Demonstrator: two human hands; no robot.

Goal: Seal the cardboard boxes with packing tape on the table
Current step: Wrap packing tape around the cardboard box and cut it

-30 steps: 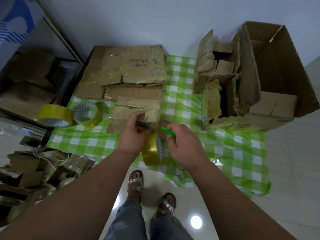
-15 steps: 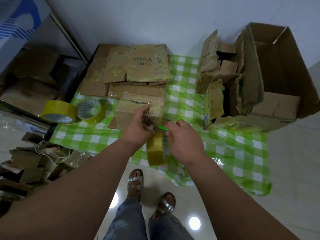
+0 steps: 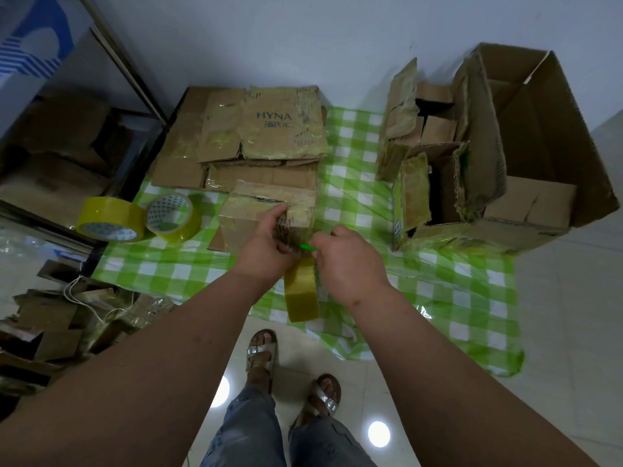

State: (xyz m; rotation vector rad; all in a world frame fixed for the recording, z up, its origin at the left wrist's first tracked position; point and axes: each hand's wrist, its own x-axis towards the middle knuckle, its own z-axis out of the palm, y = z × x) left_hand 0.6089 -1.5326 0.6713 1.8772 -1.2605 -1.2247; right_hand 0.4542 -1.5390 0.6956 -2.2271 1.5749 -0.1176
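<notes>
Single head-worn wide-angle view, looking steeply down and forward, close over the table (image 3: pixel 455 298) edge, floor (image 3: pixel 556 332) visible below.

Looks like a makeshift packing corner in a home or small back room, not a real warehouse. Glossy white tiled floor (image 3: pixel 569 332) reflecting ceiling lights, plain white wall (image 3: pixel 303 38), and a low tabletop under a green-and-white checked plastic cloth (image 3: pixel 455 291). Worn, flattened brown cardboard sheets (image 3: pixel 269 136) are stacked on it, a big open brown cardboard carton (image 3: pixel 539 136) beside them, two yellowish rolls of packing tape (image 3: pixel 141 219), more crumpled cardboard scraps piled on the floor (image 3: pixel 50 318) at the left
</notes>
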